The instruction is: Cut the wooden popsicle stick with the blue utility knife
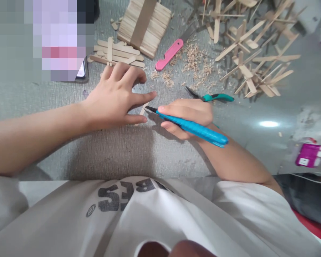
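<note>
My right hand (189, 114) grips a blue utility knife (192, 128) like a pen. The dark blade points left and meets a short piece of craft stick (143, 113) on the tabletop. Over that piece my left hand (115, 96) rests palm down with its fingers spread, thumb and index finger on either side of the blade tip. Whether the thumb presses the stick I cannot tell. Just beyond the right hand lie teal-handled pliers (216, 97), jaws toward the upper left. A pink folding knife (169, 55) lies open farther back.
A banded bundle of craft sticks (144, 26) stands at the back, loose sticks (123, 53) beside it. Wood shavings (198, 64) are scattered near the pink knife. Crossed stick assemblies (251, 60) fill the upper right. A phone (82, 71) and a purple device (307, 155) also show.
</note>
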The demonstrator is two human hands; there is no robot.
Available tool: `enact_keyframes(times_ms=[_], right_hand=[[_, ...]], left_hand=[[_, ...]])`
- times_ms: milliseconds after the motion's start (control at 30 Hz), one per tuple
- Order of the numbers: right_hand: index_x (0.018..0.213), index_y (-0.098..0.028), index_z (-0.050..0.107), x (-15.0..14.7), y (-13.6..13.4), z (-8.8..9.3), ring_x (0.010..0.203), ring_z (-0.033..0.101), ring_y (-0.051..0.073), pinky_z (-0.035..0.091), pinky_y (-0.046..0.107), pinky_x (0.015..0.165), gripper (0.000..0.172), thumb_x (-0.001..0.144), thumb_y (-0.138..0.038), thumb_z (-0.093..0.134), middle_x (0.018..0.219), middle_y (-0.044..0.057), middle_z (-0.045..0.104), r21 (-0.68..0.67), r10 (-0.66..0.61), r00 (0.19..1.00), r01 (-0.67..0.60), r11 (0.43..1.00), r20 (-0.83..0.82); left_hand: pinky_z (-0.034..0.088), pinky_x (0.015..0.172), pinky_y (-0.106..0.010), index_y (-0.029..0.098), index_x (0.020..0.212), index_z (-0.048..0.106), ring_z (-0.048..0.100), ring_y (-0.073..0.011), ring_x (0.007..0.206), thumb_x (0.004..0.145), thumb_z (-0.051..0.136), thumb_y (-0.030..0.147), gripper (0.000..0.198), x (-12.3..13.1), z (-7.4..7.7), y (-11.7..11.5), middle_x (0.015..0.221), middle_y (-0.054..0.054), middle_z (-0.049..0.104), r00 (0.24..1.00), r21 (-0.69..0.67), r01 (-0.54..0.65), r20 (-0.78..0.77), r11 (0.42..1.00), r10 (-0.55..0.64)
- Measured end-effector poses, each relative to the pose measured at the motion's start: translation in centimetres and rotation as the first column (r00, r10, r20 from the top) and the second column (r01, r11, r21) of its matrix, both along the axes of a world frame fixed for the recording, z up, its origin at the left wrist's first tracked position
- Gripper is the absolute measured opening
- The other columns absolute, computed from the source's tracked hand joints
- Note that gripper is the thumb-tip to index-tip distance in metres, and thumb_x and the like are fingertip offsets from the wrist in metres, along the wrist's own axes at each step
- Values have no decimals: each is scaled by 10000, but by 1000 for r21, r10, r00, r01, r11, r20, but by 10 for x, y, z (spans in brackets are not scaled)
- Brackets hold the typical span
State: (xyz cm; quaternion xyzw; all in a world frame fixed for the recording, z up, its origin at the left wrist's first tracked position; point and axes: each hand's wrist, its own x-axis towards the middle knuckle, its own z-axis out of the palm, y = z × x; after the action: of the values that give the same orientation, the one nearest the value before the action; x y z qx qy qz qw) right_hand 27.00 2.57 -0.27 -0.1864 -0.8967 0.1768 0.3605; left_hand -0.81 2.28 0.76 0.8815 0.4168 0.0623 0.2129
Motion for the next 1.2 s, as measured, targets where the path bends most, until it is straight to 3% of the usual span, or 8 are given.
enact_keyframes(times_ms=[233, 467, 667, 833, 1067, 1200], right_hand=[[1409, -362, 699, 7, -4, -7, 762, 804, 211, 662, 338, 677, 372, 1037, -369, 685, 957, 14, 838, -105, -33, 993, 45, 993, 112], [1401, -342, 708, 4, -2, -2, 733, 795, 178, 642, 299, 622, 329, 1080, -402, 664, 940, -1, 825, -53, -7, 997, 11, 999, 78], [1479, -328, 697, 4, -1, -3, 720, 768, 181, 620, 313, 617, 419, 1063, -385, 700, 919, 5, 815, -71, 6, 999, -3, 997, 36], [1373, -345, 737, 3, -1, -2, 706, 780, 188, 633, 316, 593, 311, 1083, -427, 661, 888, 4, 811, -67, -9, 998, 14, 998, 64], [1268, -207, 761, 2, 1, 0, 712, 753, 168, 607, 282, 603, 255, 1084, -366, 685, 890, 41, 785, -73, 33, 999, -32, 997, 24], [1294, -194, 751, 3, 2, 2, 750, 763, 159, 631, 270, 666, 264, 1061, -311, 709, 934, 39, 801, -108, 43, 999, -39, 993, 33]], left_hand=[[290, 1205, -718, 243, 1525, 689, 348, -447, 1472, 1072, 689, 565, 556, 1, 0, 0, 1602, -173, 445, 1000, 5, 14, 19, 1000, -14], [287, 1221, -740, 248, 1522, 664, 346, -451, 1493, 1073, 674, 568, 552, -3, -4, 0, 1608, -163, 444, 997, 14, 23, 68, 1000, -24], [253, 1219, -777, 182, 1607, 553, 297, -476, 1525, 1123, 487, 663, 686, -4, -7, 2, 1591, -157, 402, 996, 20, 57, 70, 998, -58], [235, 1214, -793, 200, 1639, 516, 268, -491, 1534, 1135, 436, 652, 681, -5, -9, 1, 1600, -148, 354, 997, 28, 68, 42, 997, -69], [284, 1170, -810, 215, 1601, 551, 319, -499, 1511, 1140, 443, 629, 629, -5, -7, 0, 1576, -134, 361, 998, 42, 67, 11, 997, -68], [245, 1178, -829, 227, 1683, 433, 279, -528, 1556, 1138, 335, 698, 727, -6, -9, 0, 1599, -134, 330, 996, 51, 88, 15, 995, -89]])
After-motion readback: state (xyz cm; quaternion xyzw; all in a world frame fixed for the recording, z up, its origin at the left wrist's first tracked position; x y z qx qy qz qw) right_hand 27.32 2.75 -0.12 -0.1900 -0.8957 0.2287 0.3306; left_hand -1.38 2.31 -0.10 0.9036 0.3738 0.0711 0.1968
